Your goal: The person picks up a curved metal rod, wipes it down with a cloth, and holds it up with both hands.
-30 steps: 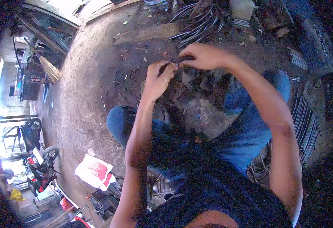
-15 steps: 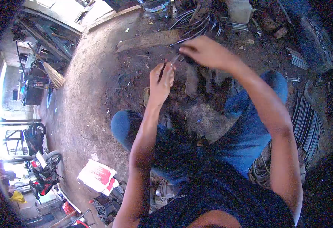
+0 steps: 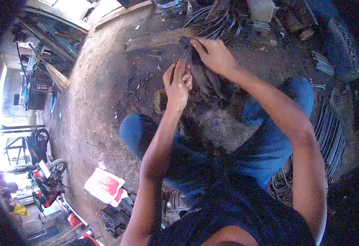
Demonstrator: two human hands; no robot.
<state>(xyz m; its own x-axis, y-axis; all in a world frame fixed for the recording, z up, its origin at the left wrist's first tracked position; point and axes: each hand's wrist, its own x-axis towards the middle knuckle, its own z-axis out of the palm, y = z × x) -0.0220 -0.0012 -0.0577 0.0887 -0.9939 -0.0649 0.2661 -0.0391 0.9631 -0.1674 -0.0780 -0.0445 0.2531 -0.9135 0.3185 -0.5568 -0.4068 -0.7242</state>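
My left hand (image 3: 177, 84) is closed round a thin, shiny metal piece (image 3: 185, 54) that points up from its fingers. Just above and to the right, my right hand (image 3: 213, 55) pinches a dark cloth (image 3: 206, 78) near the top of that piece. The cloth hangs down below my right hand toward the floor. A small yellowish container (image 3: 160, 101) lies beside my left wrist.
A flat wooden board (image 3: 159, 39) lies beyond my hands, next to a bundle of bent rods (image 3: 224, 24). More rods (image 3: 329, 135) lie at the right. A red and white bag (image 3: 105, 186), a broom (image 3: 57, 78) and a motorcycle (image 3: 44, 180) are at the left.
The dark cloth has come up from the floor area with my right hand and now reaches the thin piece. My left hand has shifted slightly right, still closed.
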